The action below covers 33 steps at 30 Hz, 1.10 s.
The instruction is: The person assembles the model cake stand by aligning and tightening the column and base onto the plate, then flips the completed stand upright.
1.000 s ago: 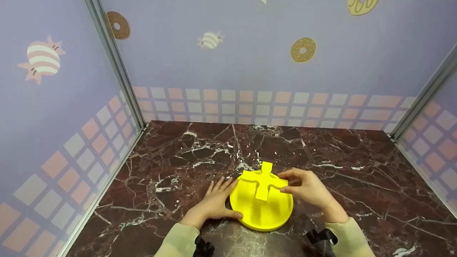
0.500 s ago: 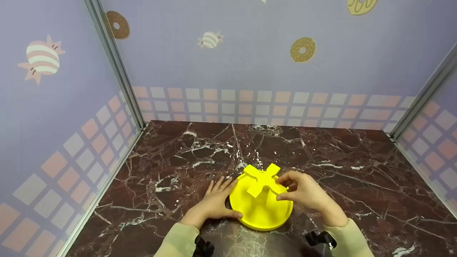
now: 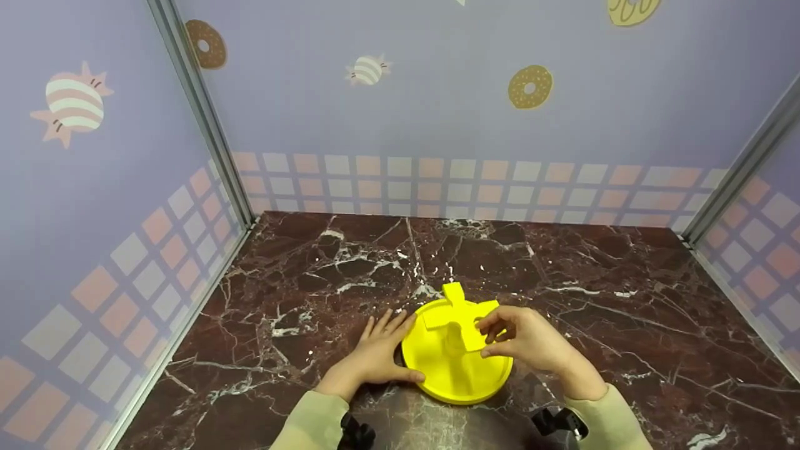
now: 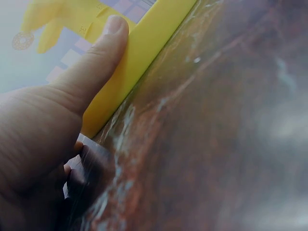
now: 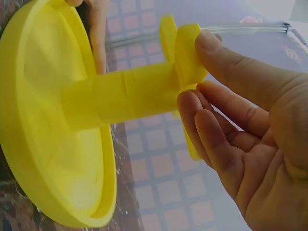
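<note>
A round yellow tray with a raised rim stands on the table in the head view. From its middle rises a thick yellow post, topped by a yellow cross-shaped piece with flat arms. My right hand pinches an arm of that cross, the thumb against its edge and the curled fingers close under it in the right wrist view. My left hand lies along the tray's left side, fingers straight and spread, the thumb resting across the rim.
Dark red marble-patterned tabletop surrounds the tray, with small white flecks behind it. Printed panels close off the back and both sides, joined by metal corner posts. Black wrist straps show at the sleeves.
The cross-shaped piece has turned clockwise, seen from above, on the post. My right hand has shifted slightly toward me along with an arm. The left hand and tray stay in place.
</note>
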Tool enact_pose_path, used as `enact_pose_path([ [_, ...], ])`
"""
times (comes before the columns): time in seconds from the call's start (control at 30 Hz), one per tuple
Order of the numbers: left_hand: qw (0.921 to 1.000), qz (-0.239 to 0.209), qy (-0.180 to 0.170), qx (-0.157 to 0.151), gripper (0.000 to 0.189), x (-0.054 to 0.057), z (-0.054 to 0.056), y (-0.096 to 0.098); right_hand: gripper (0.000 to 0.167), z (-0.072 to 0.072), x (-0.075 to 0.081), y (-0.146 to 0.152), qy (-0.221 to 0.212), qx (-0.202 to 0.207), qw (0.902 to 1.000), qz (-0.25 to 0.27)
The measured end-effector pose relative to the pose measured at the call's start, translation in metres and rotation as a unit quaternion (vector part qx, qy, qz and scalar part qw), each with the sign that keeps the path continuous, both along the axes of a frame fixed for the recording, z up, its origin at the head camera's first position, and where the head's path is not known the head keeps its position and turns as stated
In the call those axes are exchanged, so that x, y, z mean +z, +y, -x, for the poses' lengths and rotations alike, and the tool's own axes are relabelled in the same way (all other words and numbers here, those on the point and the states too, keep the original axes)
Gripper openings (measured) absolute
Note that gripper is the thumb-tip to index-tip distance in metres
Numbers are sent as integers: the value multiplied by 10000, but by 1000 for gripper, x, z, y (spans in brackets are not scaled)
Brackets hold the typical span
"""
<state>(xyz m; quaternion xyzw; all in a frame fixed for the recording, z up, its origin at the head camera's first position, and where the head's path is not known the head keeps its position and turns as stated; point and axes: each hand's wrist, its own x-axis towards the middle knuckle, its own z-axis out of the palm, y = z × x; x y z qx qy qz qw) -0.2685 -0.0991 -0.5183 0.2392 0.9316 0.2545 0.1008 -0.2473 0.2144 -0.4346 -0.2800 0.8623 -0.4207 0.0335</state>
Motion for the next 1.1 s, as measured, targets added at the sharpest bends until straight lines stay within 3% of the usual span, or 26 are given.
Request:
enact_pose_path([
  [0.37,10000,-10,49,-19,119,-1,0,0,34,-2,5,2,81,-18,10000,13],
  [0.53,10000,-75,48,-22,119,1,-1,0,32,4,7,13,350,-584,9971,327],
  [0.73,9999,-91,36,-25,119,1,-2,-1,35,14,-3,19,603,-1286,9879,617],
  [0.9,10000,-57,2,-30,119,1,-2,-1,43,19,-12,18,385,-1295,9896,500],
  [1.1,10000,-56,-43,-10,119,1,-1,0,42,22,-16,17,-12,-1049,9933,485],
])
